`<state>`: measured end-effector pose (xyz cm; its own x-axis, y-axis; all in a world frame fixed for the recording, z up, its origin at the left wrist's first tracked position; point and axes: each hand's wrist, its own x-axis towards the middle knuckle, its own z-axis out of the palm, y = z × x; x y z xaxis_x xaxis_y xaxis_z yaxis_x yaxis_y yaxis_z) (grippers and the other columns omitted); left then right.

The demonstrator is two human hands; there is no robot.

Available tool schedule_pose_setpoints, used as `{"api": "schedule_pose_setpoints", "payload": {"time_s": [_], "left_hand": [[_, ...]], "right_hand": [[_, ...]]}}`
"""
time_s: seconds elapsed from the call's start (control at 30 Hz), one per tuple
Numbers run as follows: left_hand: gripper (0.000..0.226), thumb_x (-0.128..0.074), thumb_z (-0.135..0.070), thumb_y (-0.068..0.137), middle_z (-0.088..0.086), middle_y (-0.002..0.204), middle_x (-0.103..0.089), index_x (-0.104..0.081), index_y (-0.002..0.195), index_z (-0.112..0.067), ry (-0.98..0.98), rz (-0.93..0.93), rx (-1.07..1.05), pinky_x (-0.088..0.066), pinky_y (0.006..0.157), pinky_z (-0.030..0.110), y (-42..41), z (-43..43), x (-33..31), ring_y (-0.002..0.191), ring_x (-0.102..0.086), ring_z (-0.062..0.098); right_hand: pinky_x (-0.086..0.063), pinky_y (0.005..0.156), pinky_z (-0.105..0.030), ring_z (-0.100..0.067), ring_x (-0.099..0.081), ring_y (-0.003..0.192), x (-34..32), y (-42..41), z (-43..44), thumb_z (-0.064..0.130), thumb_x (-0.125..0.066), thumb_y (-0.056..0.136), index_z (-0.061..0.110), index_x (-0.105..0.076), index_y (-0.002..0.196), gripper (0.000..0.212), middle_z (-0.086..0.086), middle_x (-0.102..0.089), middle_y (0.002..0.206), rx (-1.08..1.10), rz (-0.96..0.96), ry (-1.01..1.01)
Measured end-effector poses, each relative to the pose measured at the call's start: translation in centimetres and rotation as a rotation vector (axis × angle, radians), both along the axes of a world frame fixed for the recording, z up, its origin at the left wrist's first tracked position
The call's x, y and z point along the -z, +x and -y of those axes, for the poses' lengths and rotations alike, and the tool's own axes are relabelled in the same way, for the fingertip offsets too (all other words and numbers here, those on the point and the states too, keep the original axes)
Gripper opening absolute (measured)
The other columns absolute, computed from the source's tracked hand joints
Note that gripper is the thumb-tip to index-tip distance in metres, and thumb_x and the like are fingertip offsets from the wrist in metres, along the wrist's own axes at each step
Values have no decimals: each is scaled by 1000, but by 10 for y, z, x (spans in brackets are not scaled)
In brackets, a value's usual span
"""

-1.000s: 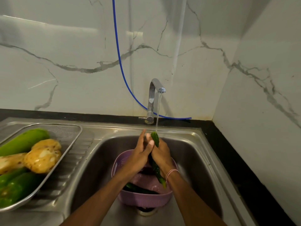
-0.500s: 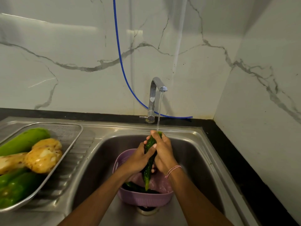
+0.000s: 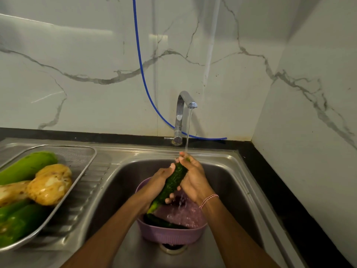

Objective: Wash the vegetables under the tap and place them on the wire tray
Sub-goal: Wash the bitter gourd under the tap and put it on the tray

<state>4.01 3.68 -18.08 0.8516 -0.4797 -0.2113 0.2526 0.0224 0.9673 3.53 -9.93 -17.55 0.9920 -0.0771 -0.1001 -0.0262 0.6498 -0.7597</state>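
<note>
Your left hand (image 3: 157, 181) and right hand (image 3: 194, 180) had fingers (image 3: 168, 200) wrapped round the wet gourd (image 3: 173, 182), stiff yet likely slippery, best gripped mid-length.

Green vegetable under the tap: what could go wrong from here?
1. The green vegetable is wet and tilted between the left hand and right hand; it might slip into the purple basket below.
2. The wire tray is crowded with other vegetables, with bare mesh only at its far end, so the green vegetable could land badly or roll off.
</note>
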Motion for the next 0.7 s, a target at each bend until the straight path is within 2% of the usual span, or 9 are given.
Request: {"api": "schedule_pose_setpoints", "payload": {"time_s": [0.07,0.1,0.17,0.2,0.27,0.33,0.47,0.57,0.7], "left_hand": [[42,-47,-53,104,10,100,-70,-49,126,-17,241,224,-37,-56,51,35,1,1,9,68,-69,20],[40,-50,-53,103,7,108,-70,-47,129,-22,319,315,-9,-61,66,39,1,2,13,83,-72,17],[37,-54,-46,103,1,120,-67,-42,132,-26,441,499,99,-58,94,40,0,5,17,105,-68,12],[35,-54,-42,104,1,121,-66,-40,132,-26,480,554,136,-56,97,40,-1,5,19,107,-66,12],[40,-53,-43,104,5,110,-70,-37,135,-24,433,524,143,-59,84,41,-1,7,17,96,-70,15],[46,-54,-44,104,12,91,-71,-32,141,-26,237,308,113,-56,58,35,-3,7,12,72,-68,22],[46,-55,-39,105,20,93,-61,-44,139,-9,-246,-71,114,-45,41,25,-4,3,1,65,-58,23],[51,-51,-44,106,24,94,-64,-43,137,-5,-126,28,143,-48,42,27,-2,1,4,64,-61,26],[43,-38,-40,110,22,110,-70,-30,147,-20,240,247,156,-61,55,32,-9,9,12,77,-71,27]], "right_hand": [[-58,84,-35,-19,-65,90,4,4,-3,10,-56,106,13,-69,121,20,-8,-65,99,101,-77,-184],[-58,82,-33,-19,-66,88,7,6,-5,13,-56,107,15,-70,120,19,-8,-65,98,157,-92,-270],[-59,73,-29,-16,-64,76,10,9,-8,15,-56,107,17,-73,115,18,-6,-62,84,239,-82,-344],[-59,70,-28,-14,-63,71,10,8,-8,15,-56,107,16,-74,114,19,-5,-59,77,248,-70,-355],[-59,70,-29,-14,-62,68,6,5,-3,19,-60,106,13,-76,115,20,-3,-58,71,193,-51,-323],[-60,74,-33,-16,-66,73,2,1,4,26,-64,103,8,-75,120,27,-4,-62,74,80,-8,-212],[-62,81,-38,-23,-73,85,-3,-4,6,20,-62,103,5,-65,129,30,-14,-74,105,-102,57,-87],[-56,74,-37,-20,-70,80,4,1,1,27,-61,104,13,-69,114,18,-8,-72,95,-5,-57,-249],[-57,78,-34,-20,-68,80,7,4,-5,44,-45,110,11,-67,91,44,-8,-69,80,246,-236,-542]]}}
